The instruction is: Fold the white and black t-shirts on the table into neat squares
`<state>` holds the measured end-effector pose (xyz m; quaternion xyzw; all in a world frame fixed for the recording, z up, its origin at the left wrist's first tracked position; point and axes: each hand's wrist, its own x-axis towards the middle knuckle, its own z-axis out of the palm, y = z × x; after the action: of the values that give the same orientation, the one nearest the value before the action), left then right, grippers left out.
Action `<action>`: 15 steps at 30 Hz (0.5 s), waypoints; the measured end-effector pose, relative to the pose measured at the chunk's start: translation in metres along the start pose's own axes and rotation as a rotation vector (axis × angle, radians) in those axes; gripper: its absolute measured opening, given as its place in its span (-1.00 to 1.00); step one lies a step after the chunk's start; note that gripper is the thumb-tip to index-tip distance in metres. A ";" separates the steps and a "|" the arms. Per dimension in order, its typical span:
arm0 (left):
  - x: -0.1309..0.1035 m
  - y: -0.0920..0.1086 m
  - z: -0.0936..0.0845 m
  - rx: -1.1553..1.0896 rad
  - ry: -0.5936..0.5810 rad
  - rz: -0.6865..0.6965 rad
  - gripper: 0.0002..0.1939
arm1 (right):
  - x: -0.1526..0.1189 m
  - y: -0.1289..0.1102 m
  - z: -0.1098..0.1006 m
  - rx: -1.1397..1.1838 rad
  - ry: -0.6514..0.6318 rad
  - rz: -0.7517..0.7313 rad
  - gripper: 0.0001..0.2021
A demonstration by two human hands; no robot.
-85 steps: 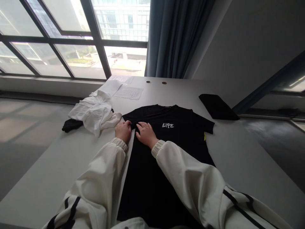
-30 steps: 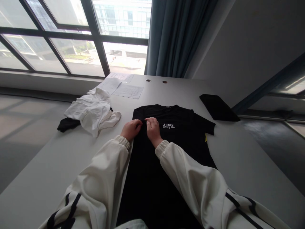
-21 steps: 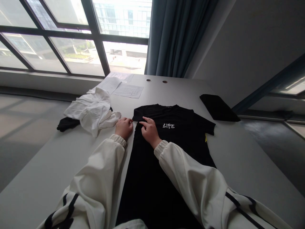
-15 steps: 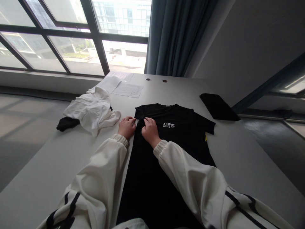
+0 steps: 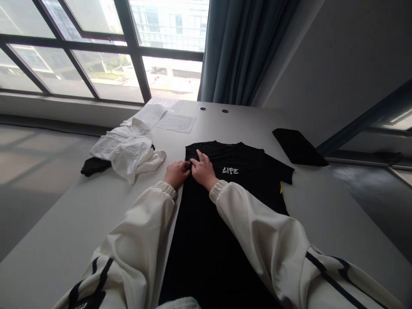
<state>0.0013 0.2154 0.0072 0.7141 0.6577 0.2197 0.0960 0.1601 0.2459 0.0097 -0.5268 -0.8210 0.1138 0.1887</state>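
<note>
A black T-shirt [image 5: 222,231] lies spread on the white table with its collar away from me and small white lettering on the chest. Its right sleeve reaches outward; the left one sits close in to the body. At the left sleeve edge, my left hand [image 5: 176,174] is closed, its fingertips pinching the fabric. My right hand [image 5: 204,172] rests beside it on the shirt, with thumb and fingers apart and the forefinger pointing toward the shoulder. A bit of yellow shows under the right sleeve. My right forearm covers part of the shirt.
To the left lies a rumpled white garment [image 5: 124,148] over a black cloth [image 5: 95,165]. A folded black cloth [image 5: 299,146] sits at the far right. Papers [image 5: 177,122] lie at the back of the white table [image 5: 328,214], near two round holes. Windows and a blue-grey curtain [image 5: 244,51] stand beyond.
My left hand has moved right onto the sleeve edge and its fingers have curled in on the fabric. My right hand's fingers have spread apart. The view has shifted slightly.
</note>
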 end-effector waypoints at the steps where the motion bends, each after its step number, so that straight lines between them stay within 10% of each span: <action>1: 0.000 0.001 -0.001 0.005 0.001 -0.001 -0.84 | 0.008 -0.001 -0.003 -0.029 -0.026 -0.036 -0.52; 7: -0.002 0.009 -0.006 0.035 0.002 -0.049 -0.87 | 0.041 0.008 -0.017 -0.098 0.031 -0.037 -0.58; 15: -0.003 0.015 -0.007 0.056 -0.011 -0.109 -0.88 | 0.017 0.053 -0.027 0.023 0.311 0.059 -0.69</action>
<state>0.0116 0.2099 0.0191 0.6807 0.7010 0.1919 0.0914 0.2089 0.2833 0.0169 -0.5598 -0.7646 0.0455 0.3162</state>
